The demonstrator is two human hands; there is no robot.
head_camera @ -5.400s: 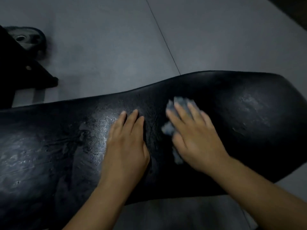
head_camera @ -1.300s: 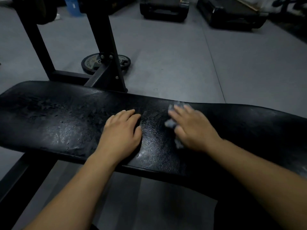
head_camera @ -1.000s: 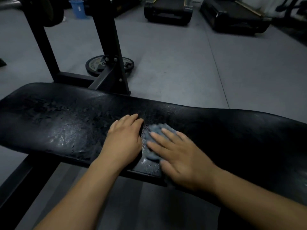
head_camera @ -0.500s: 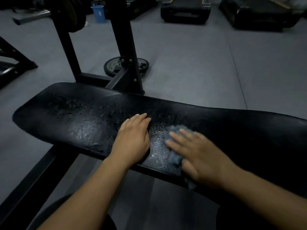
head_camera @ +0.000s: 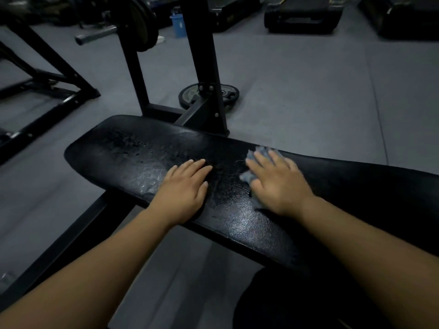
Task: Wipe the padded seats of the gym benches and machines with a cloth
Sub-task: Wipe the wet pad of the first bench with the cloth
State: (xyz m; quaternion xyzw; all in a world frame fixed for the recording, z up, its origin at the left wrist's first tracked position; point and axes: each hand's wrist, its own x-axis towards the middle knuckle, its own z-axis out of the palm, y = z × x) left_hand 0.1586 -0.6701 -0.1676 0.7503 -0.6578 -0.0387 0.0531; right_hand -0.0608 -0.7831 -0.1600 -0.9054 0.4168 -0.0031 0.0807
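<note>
A long black padded bench seat (head_camera: 133, 153) runs from the left middle to the right edge, its surface worn and shiny with damp patches. My left hand (head_camera: 184, 186) rests flat on the pad near its front edge, fingers straight. My right hand (head_camera: 278, 184) presses a crumpled blue-grey cloth (head_camera: 248, 176) flat against the pad toward its far edge. Most of the cloth is hidden under the palm; bits show at the fingertips and by the thumb.
Black rack uprights (head_camera: 202, 55) rise just behind the bench, with a weight plate (head_camera: 228, 96) flat on the grey floor beside them. A loaded barbell (head_camera: 140, 22) hangs at the upper left. Another black frame (head_camera: 54, 86) stands left; treadmills (head_camera: 301, 15) and a blue bin (head_camera: 178, 24) stand at the back.
My right hand has slid the cloth away from me, from the pad's front edge toward its far edge. The left hand stays planted. The view has swung left, showing the bench's left end.
</note>
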